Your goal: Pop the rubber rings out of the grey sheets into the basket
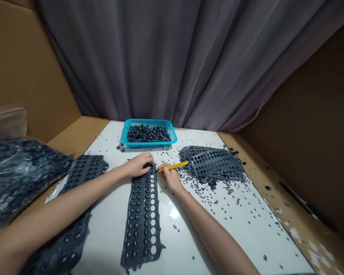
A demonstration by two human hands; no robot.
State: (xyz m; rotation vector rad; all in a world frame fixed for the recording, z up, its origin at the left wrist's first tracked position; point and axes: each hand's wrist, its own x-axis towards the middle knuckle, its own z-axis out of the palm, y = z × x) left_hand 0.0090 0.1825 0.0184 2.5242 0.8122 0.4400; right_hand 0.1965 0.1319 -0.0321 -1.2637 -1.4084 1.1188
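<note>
Black rubber sheet (142,214), studded with ring-shaped pieces (147,230), lies lengthwise on the white counter (183,244). The left hand (141,164) curls over its far end, exact grip hidden; the right hand (169,175) pinches a slim yellow tool (176,165), tip at the sheet's right edge. Holding the sheet flat, the tip steady and the left hand clear of it should serve best.

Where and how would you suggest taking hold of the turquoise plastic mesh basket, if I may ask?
I'd grip the turquoise plastic mesh basket by its rim at both short ends, from left and right: it sits upright, its raised rim is exposed, and small black pieces lie inside.
</note>
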